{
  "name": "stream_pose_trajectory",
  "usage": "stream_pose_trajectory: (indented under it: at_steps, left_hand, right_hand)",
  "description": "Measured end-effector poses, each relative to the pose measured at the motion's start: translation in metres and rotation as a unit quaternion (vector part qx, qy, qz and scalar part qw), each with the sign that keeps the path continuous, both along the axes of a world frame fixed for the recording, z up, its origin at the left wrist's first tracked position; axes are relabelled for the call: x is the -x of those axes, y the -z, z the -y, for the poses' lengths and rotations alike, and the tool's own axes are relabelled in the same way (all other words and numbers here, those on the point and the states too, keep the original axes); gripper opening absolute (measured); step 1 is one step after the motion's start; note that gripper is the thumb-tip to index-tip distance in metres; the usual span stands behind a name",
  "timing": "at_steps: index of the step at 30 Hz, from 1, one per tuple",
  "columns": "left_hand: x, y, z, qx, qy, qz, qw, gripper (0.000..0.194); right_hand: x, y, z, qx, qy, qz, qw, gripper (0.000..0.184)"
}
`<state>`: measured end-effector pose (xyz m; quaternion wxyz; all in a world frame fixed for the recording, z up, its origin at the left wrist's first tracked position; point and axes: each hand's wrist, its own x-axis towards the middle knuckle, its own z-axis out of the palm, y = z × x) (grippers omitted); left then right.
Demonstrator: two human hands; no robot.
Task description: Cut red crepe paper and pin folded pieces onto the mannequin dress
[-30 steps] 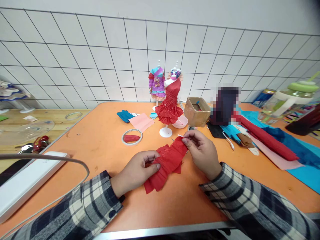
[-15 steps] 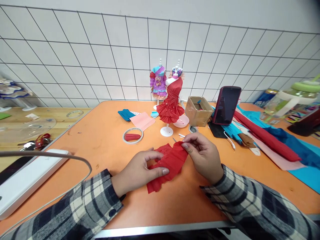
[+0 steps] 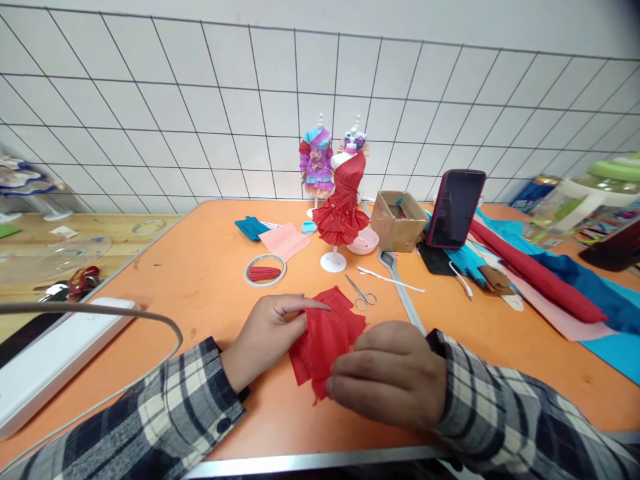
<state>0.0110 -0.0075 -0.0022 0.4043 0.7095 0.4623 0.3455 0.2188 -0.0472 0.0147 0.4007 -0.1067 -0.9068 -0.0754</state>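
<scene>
A folded piece of red crepe paper (image 3: 327, 337) with ragged edges lies over the orange table in front of me. My left hand (image 3: 273, 333) grips it from the left, index finger along the top and thumb below. At its lower right edge, my right hand (image 3: 393, 377) is closed with the fingers bent together; the fingertips are partly hidden where they pinch the paper. Small scissors (image 3: 361, 295) lie just beyond the paper. Farther back stands a mini dress form in a red ruffled dress (image 3: 345, 200).
A tape roll (image 3: 265, 271) encircles a red scrap at left. Behind are a pink sheet (image 3: 286, 240), a cardboard box (image 3: 399, 222) and a propped phone (image 3: 456, 208). Crepe paper rolls (image 3: 535, 270) fill the right side. A white power strip (image 3: 65, 360) and cable lie left.
My right hand has moved down and toward me, from the paper's upper right corner to its near edge. The red paper has been folded over, and the scissors now show.
</scene>
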Motion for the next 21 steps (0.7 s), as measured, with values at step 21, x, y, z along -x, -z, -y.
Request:
stream_pose_trajectory:
  at_steps: [21]
  left_hand:
    - [0.017,0.001,-0.010,-0.420,0.087,-0.143,0.892,0.038]
  right_hand:
    - [0.009,0.018,-0.026,0.748,0.041,-0.193,0.633,0.045]
